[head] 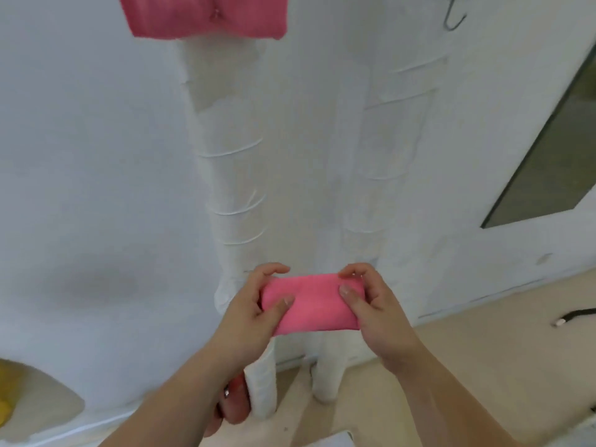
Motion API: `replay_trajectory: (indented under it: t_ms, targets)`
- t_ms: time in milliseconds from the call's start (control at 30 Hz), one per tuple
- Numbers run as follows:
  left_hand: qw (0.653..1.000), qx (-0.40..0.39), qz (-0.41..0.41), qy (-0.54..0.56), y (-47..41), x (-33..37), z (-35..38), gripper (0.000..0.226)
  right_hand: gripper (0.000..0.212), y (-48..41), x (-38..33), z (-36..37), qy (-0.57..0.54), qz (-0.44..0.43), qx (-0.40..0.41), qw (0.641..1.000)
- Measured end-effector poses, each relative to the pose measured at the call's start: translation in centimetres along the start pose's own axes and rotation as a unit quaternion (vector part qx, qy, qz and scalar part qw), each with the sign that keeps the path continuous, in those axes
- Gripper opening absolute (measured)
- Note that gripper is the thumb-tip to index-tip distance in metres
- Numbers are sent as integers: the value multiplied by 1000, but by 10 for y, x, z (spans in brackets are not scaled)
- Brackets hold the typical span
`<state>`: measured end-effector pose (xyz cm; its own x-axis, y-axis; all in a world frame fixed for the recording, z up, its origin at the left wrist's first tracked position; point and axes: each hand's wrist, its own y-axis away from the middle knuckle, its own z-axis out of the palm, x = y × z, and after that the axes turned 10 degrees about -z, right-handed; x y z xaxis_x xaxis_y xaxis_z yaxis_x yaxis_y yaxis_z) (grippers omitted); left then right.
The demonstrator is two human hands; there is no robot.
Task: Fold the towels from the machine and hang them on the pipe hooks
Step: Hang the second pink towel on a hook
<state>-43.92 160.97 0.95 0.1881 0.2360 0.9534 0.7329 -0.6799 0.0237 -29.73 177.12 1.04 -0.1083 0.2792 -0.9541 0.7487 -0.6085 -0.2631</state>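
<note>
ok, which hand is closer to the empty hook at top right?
Right. The right hand grips the right end of the folded towel, well below and left of the hook; the left hand grips its other end, farther left.

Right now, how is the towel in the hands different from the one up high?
The held towel is folded small, gripped by the left hand and right hand; the hanging towel looks wider, untouched. The held towel is low; the hanging towel is high. Both are pink.
</note>
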Motion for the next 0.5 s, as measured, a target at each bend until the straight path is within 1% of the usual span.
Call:
replay_trajectory:
  t_ms: [33,100,167,200,233,300,333,400,500]
  targets:
    - [1000,8,19,-15,-5,12,22,34,31,-7,4,-21,-1,-9,5,1000]
    - [996,32,62,-55,-16,37,59,40,39,-22,2,-62,-8,-24,-2,1000]
    - [994,40,68,-78,-27,62,85,46,43,-40,-5,-99,-17,-40,-22,999]
    - [994,46,59,-74,-32,74,93,46,40,-50,-10,-114,-28,-48,-35,998]
    - [996,51,52,-59,-37,85,99,42,33,-60,-15,-127,-42,-56,-53,996]
    - [997,56,48,-33,-45,108,107,29,16,-77,-28,-149,-57,-68,-104,991]
    - [996,62,58,-32,-47,121,110,29,20,-85,-35,-157,-51,-80,-124,988]
    - [992,86,88,-36,-52,147,113,35,27,-103,-53,-171,-39,-121,-141,982]
    - [982,138,122,-38,-68,196,114,39,26,-138,-91,-191,-45,-198,-142,969]
